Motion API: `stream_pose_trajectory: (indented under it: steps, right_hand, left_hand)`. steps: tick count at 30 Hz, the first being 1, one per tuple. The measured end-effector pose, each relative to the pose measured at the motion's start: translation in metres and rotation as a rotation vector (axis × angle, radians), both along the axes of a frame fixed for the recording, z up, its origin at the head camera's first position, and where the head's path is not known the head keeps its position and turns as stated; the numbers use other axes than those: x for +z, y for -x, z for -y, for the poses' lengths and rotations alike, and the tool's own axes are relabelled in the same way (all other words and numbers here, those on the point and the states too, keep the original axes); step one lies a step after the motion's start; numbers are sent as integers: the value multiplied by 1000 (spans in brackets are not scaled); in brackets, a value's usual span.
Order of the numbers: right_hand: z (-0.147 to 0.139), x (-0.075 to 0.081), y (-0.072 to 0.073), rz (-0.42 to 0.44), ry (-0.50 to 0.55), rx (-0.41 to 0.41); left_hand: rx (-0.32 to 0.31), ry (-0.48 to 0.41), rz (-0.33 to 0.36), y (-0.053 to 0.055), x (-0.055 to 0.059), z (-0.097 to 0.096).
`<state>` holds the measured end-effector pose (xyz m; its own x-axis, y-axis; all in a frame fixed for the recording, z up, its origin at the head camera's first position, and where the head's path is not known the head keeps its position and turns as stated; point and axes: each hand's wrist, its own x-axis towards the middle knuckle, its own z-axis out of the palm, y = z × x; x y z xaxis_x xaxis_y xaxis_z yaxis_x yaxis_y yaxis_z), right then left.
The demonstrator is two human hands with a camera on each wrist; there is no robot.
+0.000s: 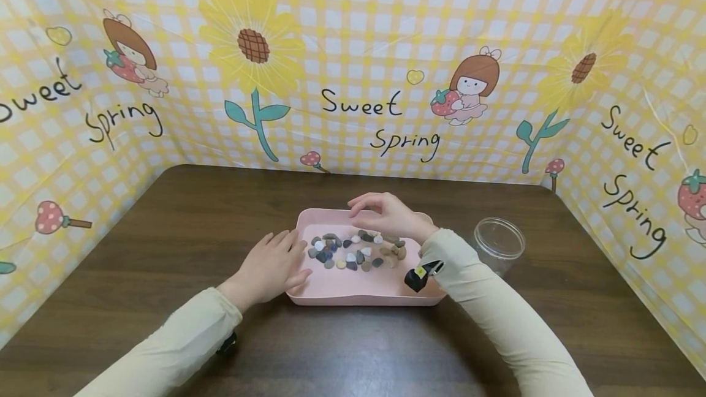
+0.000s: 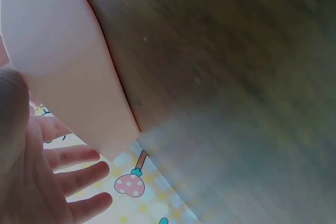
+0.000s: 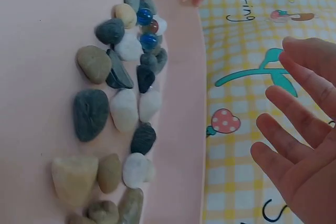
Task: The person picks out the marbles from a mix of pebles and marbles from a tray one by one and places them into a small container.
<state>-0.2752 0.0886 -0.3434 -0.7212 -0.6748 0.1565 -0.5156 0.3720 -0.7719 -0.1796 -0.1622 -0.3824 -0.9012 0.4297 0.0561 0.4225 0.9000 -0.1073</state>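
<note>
A shallow pink tray [image 1: 364, 290] lies on the table with several pebbles [image 1: 352, 257] spread in it, grey, white and tan. Among them, in the right wrist view, are blue glass marbles [image 3: 149, 41] and a reddish-brown one [image 3: 153, 26]. My left hand [image 1: 270, 265] rests at the tray's left rim, its fingers extended and holding nothing; the left wrist view shows them beside the pink outer wall [image 2: 68, 66]. Over the tray's back right part hovers my right hand [image 1: 388, 216], fingers loosely bent, nothing held.
A clear round jar [image 1: 499, 239] stands right of the tray, close to the right forearm. Dark wood tabletop [image 1: 231, 201] surrounds the tray. A yellow checked cloth [image 1: 353, 48] hangs behind the table and along both sides.
</note>
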Motion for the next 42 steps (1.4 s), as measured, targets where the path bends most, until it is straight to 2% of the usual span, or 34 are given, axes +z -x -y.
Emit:
stream_pose_trajectory:
  steps: [7,13,19,31,42]
  right_hand:
    - [14,-9,5,35,-49,15]
    - [23,-17,11,4,-115,43]
    - [30,-24,13,-27,-183,91]
    - [40,-35,11,49,-314,74]
    - [46,-39,8,-7,-342,79]
  left_hand:
    - [-12,-19,11,-1,0,1]
    - [-17,-26,13,-1,1,1]
    - [-35,-29,-12,-1,1,2]
    - [-54,-37,-27,0,0,4]
    - [-52,-42,-22,-1,0,3]
